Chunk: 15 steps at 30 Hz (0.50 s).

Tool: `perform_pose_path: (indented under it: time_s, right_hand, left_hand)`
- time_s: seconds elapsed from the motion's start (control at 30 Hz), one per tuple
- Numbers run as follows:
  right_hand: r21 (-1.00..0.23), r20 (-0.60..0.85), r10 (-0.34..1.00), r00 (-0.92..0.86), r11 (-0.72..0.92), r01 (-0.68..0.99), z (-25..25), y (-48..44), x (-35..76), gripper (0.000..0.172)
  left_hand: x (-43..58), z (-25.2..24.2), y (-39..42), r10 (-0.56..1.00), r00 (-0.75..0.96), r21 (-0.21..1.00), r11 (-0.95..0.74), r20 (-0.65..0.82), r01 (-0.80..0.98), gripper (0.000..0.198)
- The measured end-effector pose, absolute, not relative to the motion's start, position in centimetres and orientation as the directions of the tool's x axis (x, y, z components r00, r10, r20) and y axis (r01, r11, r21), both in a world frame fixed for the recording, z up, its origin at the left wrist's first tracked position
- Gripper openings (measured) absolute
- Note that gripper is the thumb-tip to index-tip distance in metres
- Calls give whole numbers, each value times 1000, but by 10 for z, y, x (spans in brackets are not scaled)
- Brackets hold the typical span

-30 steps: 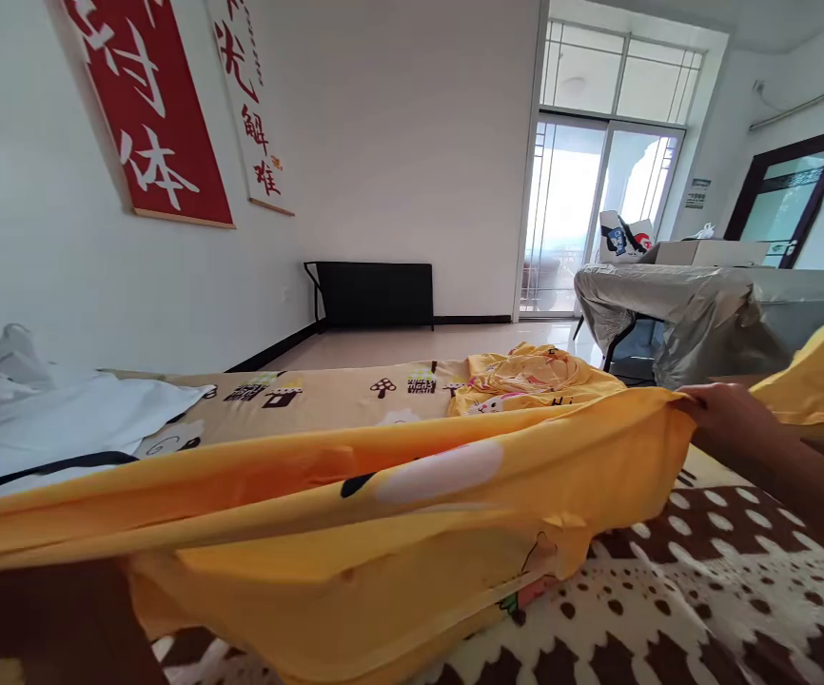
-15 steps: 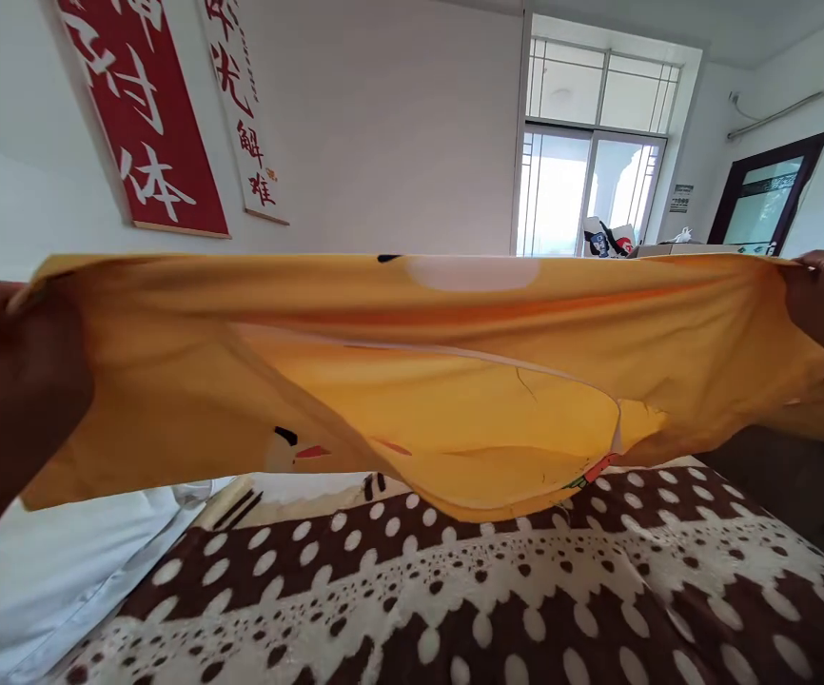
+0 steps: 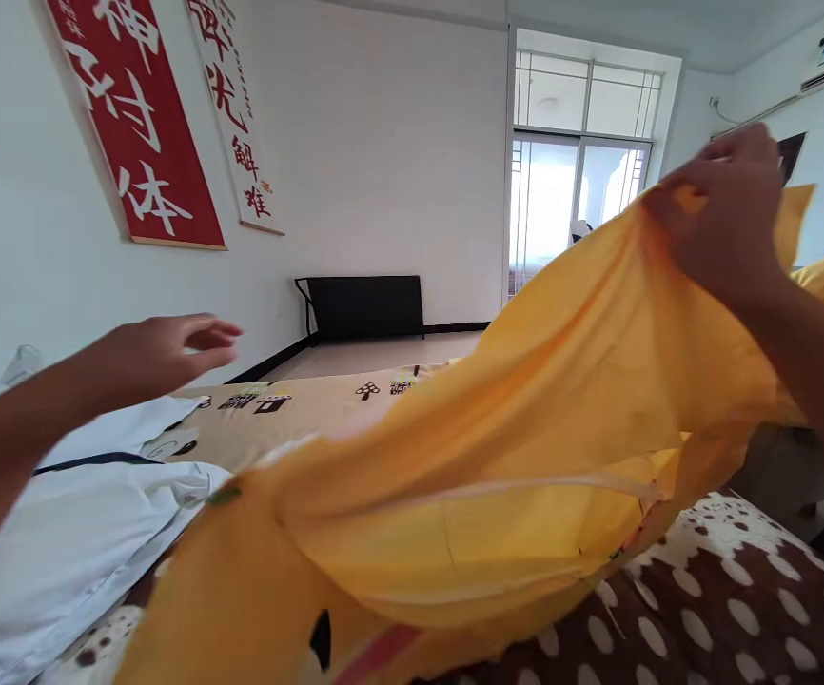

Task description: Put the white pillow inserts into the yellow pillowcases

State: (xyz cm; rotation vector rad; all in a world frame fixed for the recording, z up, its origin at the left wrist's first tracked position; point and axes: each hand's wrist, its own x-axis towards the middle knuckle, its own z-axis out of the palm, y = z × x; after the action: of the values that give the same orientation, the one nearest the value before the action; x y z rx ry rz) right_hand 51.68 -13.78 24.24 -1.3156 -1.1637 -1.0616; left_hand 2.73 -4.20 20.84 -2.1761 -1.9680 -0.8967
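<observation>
A large yellow fabric cover (image 3: 498,428) with printed patches and a pale-edged opening hangs slantwise across the middle. High on the right, my right hand (image 3: 730,209) is closed on its upper edge. From there the cloth slopes down to the lower left, its lower part over the bed; more of it lies behind my right forearm. My left hand (image 3: 176,347) is empty, fingers forward and thumb apart, in the air left of the cloth. Below that hand lie white pillows (image 3: 98,533).
A brown and white dotted blanket (image 3: 726,580) covers the near bed, with a beige printed sheet (image 3: 298,404) farther off. Against the far wall stands a black panel (image 3: 365,306). A red scroll (image 3: 137,124) hangs at left; a window (image 3: 583,171) is at back right.
My left hand has let go of the cover, whose left end has dropped. My right hand has risen and moved inward, still holding the cloth. The far floor and black panel have come into view.
</observation>
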Motion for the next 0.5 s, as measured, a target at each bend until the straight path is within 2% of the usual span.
perform_pose_path:
  time_s: [0.07,0.13,0.2,0.27,0.37,0.5]
  right_hand:
    - [41,983,175,-57,90,995,239,-127,474,11]
    - [115,943,284,-172,204,972,232,-118,432,10]
    - [85,895,390,-214,321,943,224,-111,400,15]
    - [44,848,462,-258,424,904,218,-108,383,18]
    - [48,785,508,-353,520,853,218,-110,385,16]
    - [12,706,591,-390,541,841,229,-116,411,17]
  left_hand:
    - [88,202,-62,855,233,515,-473,463,715,61]
    - [144,199,-80,759,426,611,-650,492,453,67]
    - [187,198,-90,646,577,668,-712,500,218,67]
    - [211,198,-91,557,677,714,-697,481,66,50]
    - [211,195,-82,594,677,774,-631,435,57,25]
    - [179,185,-69,682,688,813,-532,246,236,26]
